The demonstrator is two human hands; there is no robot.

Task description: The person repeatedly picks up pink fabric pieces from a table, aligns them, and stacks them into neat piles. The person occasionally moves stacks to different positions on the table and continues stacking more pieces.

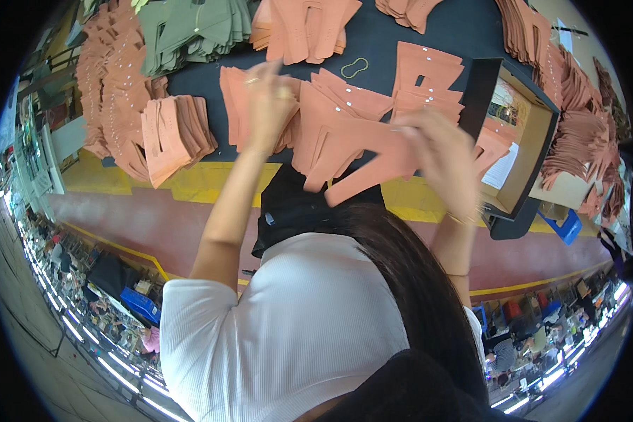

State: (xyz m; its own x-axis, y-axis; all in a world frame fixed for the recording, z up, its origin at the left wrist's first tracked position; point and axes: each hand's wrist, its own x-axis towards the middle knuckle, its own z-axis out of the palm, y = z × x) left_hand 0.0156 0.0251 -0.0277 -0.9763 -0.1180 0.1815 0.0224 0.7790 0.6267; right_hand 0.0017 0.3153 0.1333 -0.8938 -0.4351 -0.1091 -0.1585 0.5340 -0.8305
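A salmon-pink, fork-shaped flat cut piece with two prongs hangs tilted over the near table edge. My right hand, blurred by motion, is closed on its right end. Beneath it and to the left lie more overlapping pink pieces. My left hand is over a stack of pink pieces; its fingers are smeared, so I cannot tell whether they hold one. Right of the middle, another pink stack lies fanned out, partly behind my right hand.
A dark open box with papers and pink pieces stands at the right. Pink stacks and green pieces lie on the left of the dark table. A rubber band lies near the middle. More pink piles are far right.
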